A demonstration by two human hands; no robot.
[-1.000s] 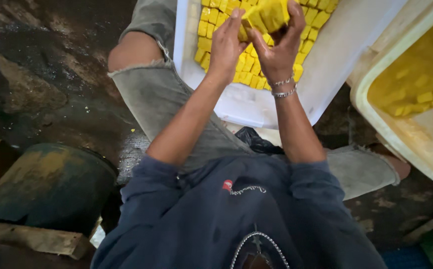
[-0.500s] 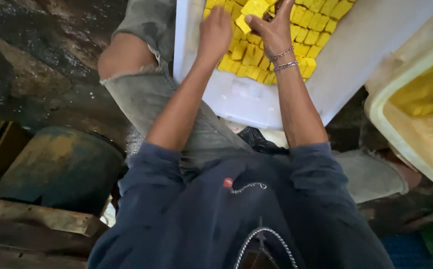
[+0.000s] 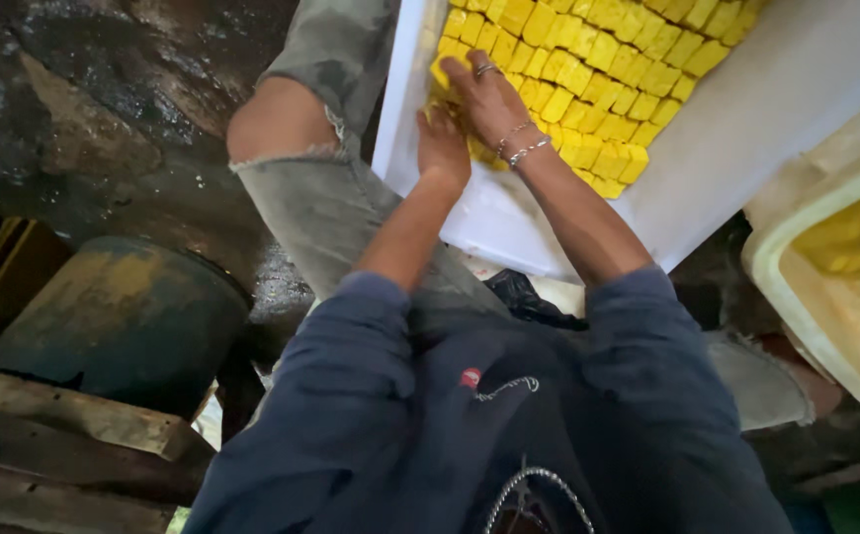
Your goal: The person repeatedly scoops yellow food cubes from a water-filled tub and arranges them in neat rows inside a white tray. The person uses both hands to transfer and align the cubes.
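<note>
Both hands (image 3: 470, 114) on yellow blocks (image 3: 588, 69); white tray (image 3: 746, 129)

The right hand (image 3: 489, 99) covers several yellow blocks (image 3: 598, 69), and the left hand (image 3: 443, 146) hides its own fingertips. Beyond both hands, the white tray (image 3: 746, 148) runs off the top edge.

Blocks (image 3: 608, 69) in tray (image 3: 746, 148); tub (image 3: 825, 297) right; barrel (image 3: 114, 316) left.
</note>
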